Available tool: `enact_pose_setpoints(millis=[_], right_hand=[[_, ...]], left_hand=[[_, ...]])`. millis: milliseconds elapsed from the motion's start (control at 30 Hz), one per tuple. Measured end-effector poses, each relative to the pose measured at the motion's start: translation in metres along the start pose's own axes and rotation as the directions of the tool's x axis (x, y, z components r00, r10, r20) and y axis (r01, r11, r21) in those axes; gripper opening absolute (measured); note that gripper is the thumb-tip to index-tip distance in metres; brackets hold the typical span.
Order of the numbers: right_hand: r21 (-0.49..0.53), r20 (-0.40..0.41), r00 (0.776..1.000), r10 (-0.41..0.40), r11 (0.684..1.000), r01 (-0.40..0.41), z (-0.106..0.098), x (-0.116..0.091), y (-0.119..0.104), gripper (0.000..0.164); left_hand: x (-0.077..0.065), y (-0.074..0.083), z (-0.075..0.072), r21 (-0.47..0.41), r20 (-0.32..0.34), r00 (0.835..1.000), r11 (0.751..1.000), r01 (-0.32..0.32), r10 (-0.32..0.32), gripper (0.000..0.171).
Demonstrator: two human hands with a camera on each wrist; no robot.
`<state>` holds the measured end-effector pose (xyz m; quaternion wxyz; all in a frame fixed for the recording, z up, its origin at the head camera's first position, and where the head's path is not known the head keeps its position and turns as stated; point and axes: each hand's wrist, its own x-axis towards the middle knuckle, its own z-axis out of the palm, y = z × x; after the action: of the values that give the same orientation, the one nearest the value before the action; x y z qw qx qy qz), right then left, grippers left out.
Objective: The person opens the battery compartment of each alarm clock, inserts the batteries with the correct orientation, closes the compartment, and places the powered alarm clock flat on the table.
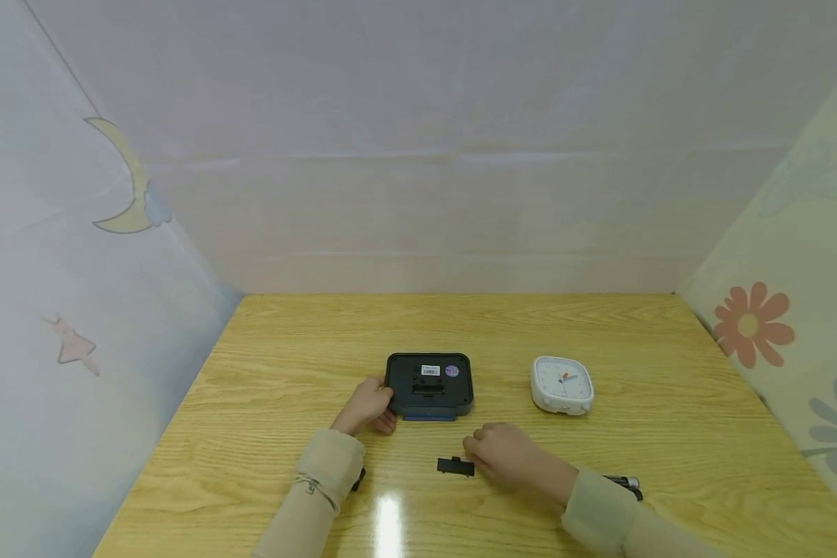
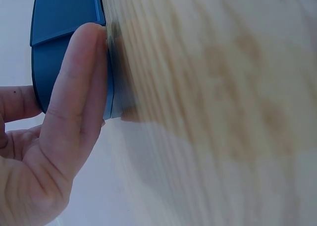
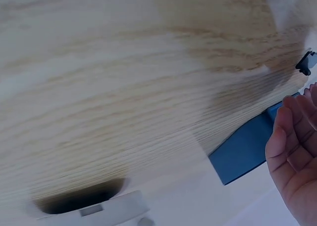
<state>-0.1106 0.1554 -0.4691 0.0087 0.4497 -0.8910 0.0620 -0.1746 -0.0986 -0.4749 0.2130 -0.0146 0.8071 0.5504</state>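
A black rectangular clock-like device (image 1: 428, 384) lies with its back up on the wooden table; a barcode label, a round purple sticker and an uncovered battery slot show on it. At its left edge, my left hand (image 1: 370, 407) grips it, thumb on top and fingers against its side, as the left wrist view also shows. A small black battery cover (image 1: 456, 466) rests on the table in front of the device. Close to the right end of that cover is my right hand (image 1: 509, 456), fingers loosely bent. In the right wrist view nothing shows in this hand (image 3: 297, 151).
To the right of the device stands a white analog clock (image 1: 562, 385), its face tilted up. Slim dark and silver items (image 1: 624, 484) lie partly behind the right forearm. A small black object (image 1: 359, 479) peeks out beside the left sleeve. Printed cloth (image 1: 418, 209) encloses the table.
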Motion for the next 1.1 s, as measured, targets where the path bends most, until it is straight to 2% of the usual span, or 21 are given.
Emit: enact_pose_setpoints(millis=[133,267,433,700,933,1100], right_hand=[[-0.002,0.001,1.000,0.026,1.000,-0.026,-0.001,-0.012,0.006,0.006],[0.040,0.012,0.998,0.061,0.997,-0.061,-0.003,-0.026,0.012,0.005],[0.081,-0.030,0.996,0.083,0.993,-0.081,-0.006,-0.046,0.021,0.010],[0.081,-0.092,0.988,0.124,0.990,-0.117,-0.009,-0.077,0.037,0.013],[0.060,-0.012,0.972,0.236,0.970,-0.235,-0.018,-0.101,0.044,0.010],[0.031,-0.009,0.960,0.279,0.960,-0.278,-0.026,-0.114,0.049,0.011]], left_hand=[[0.002,-0.001,0.000,0.001,0.000,1.000,1.000,0.001,-0.001,0.036],[0.004,-0.003,0.000,-0.003,0.001,1.000,1.000,0.007,-0.007,0.036],[0.005,-0.002,0.000,-0.010,0.006,1.000,1.000,0.012,-0.012,0.035],[0.005,0.001,0.001,-0.021,0.024,1.000,1.000,0.015,-0.015,0.034],[0.003,0.000,0.001,-0.020,0.028,0.999,1.000,0.019,-0.018,0.035],[0.003,0.001,0.000,-0.025,0.028,0.999,0.999,0.027,-0.027,0.035]])
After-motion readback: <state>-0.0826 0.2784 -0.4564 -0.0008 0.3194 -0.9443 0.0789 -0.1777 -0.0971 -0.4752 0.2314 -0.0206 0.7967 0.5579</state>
